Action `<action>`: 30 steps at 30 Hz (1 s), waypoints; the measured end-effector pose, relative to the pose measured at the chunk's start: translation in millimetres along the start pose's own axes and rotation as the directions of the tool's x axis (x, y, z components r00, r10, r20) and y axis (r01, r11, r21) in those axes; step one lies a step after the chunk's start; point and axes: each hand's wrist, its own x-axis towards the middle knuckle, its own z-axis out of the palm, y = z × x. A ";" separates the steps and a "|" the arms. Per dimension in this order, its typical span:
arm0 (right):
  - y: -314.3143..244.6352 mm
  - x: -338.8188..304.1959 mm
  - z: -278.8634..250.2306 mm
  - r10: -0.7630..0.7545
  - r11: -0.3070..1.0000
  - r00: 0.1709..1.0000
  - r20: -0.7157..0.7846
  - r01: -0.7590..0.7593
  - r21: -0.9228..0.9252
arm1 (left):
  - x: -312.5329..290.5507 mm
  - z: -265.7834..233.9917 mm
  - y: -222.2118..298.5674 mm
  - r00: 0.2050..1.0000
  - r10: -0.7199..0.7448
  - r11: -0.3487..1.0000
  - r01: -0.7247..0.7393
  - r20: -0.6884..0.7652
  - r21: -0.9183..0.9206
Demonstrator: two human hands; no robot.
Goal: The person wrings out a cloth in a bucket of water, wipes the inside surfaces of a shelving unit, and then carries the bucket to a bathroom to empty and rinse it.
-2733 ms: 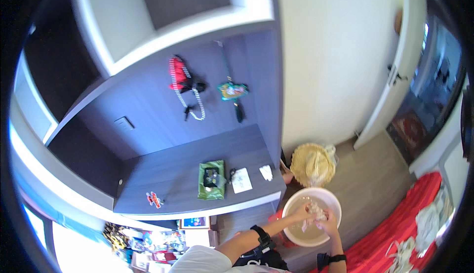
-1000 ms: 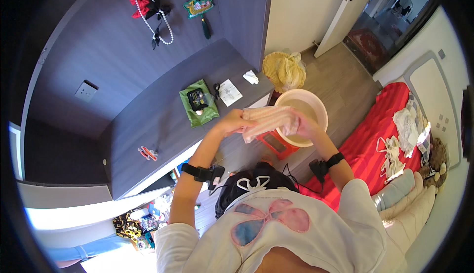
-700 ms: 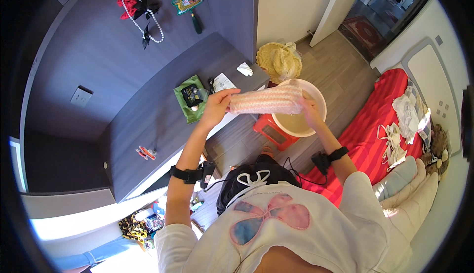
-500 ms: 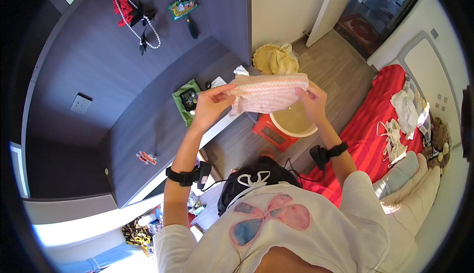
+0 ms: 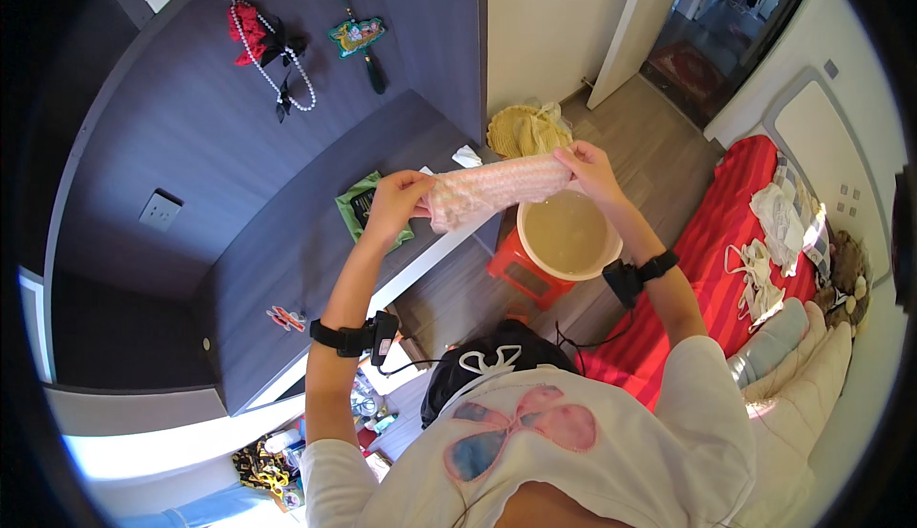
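Note:
A pink-and-white striped cloth (image 5: 501, 187), perhaps a small towel, is stretched between my two hands in mid-air. My left hand (image 5: 399, 205) pinches its left end, above the edge of the dark desk. At the other end, my right hand (image 5: 587, 167) grips the cloth's upper right corner. Just below and to the right of the cloth stands a pale basin (image 5: 571, 234) of cloudy water, resting on a red-orange stool (image 5: 523, 270). The cloth's lower edge hangs beside the basin's rim.
On the dark desk (image 5: 277, 251) lie a green pouch (image 5: 351, 205) with a dark item and orange-red clips (image 5: 286, 318). A yellow woven hat or bag (image 5: 527, 131) sits beyond the basin. To the right is a bed with a red striped cover (image 5: 702, 270) and clothes; an open door (image 5: 638, 31) stands behind.
The cloth has been drawn into a narrower, flatter band and shifted slightly left and down. My hands moved with it, and more of the basin shows now.

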 end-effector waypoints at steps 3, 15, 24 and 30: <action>-44.5 -14.1 54.2 0.121 0.964 0.991 0.052 -0.130 0.232 | -7.1 4.0 5.6 0.998 -0.041 0.996 0.038 -0.041 -0.075; -121.0 -21.9 97.5 -0.141 0.975 0.865 0.481 0.205 -0.082 | -88.4 25.7 111.8 0.873 0.392 0.825 -0.473 0.290 0.309; -367.4 65.9 82.9 -0.500 0.730 0.844 0.192 0.531 -0.432 | -132.2 -79.8 274.5 0.006 0.961 -0.267 -0.214 0.275 0.939; -494.4 152.1 123.8 -0.905 -0.010 0.264 0.335 0.772 -0.635 | -104.0 -143.3 305.8 0.093 0.987 -0.159 0.342 0.135 0.926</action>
